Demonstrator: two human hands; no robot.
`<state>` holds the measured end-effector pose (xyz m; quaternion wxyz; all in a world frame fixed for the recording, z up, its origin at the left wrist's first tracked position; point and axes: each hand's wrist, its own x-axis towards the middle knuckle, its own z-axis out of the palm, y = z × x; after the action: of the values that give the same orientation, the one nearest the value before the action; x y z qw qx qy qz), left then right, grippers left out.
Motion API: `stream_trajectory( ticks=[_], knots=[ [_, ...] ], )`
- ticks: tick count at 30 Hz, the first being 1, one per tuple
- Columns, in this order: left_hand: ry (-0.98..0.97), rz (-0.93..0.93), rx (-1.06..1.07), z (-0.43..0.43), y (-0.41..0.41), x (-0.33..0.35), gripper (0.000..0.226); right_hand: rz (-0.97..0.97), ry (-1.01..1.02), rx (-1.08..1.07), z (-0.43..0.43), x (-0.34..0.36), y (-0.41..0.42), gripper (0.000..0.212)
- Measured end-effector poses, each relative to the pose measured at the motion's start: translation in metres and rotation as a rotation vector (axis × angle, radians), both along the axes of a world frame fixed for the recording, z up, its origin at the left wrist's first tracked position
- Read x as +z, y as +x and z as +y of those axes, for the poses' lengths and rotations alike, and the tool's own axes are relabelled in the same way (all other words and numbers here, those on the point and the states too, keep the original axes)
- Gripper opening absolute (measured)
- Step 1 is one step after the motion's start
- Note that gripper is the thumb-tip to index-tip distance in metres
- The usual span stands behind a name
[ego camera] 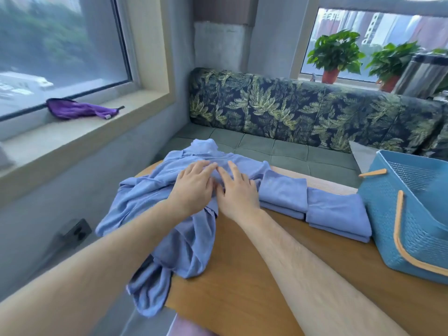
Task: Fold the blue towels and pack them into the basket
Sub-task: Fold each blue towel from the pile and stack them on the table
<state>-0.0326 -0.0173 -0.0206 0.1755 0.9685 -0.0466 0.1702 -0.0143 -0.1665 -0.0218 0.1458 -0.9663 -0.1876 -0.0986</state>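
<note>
A heap of loose blue towels [169, 229] lies crumpled on the left part of the wooden table [254, 275], some hanging over its left edge. My left hand [194, 187] and my right hand [236, 192] rest side by side on top of the heap, fingers straight and pointing away from me. To the right of my hands sit two folded blue towels, one [283, 192] beside the other [337, 212]. A blue plastic basket [392, 226] with tan handles stands at the table's right end, and nothing shows inside it.
Behind the table runs a bench seat with a leaf-patterned backrest [303, 112]. A purple cloth [77, 109] lies on the window sill at left. Potted plants [335, 54] stand on the far sill at right. A wall socket [76, 230] sits low on the left wall.
</note>
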Motion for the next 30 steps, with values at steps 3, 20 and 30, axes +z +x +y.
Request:
stream_trajectory(
  ticks=[3, 20, 30],
  knots=[
    [0.007, 0.021, 0.088, 0.036, -0.007, 0.001, 0.05, 0.025, 0.031, 0.043, 0.026, -0.007, -0.007, 0.052],
    [-0.194, -0.176, -0.13, 0.058, -0.016, 0.037, 0.013, -0.012, 0.435, 0.172, 0.039, 0.017, 0.007, 0.024],
    [0.012, -0.043, -0.085, 0.059, -0.035, 0.045, 0.012, 0.023, 0.3, 0.138, -0.011, 0.04, -0.015, 0.027]
  ],
)
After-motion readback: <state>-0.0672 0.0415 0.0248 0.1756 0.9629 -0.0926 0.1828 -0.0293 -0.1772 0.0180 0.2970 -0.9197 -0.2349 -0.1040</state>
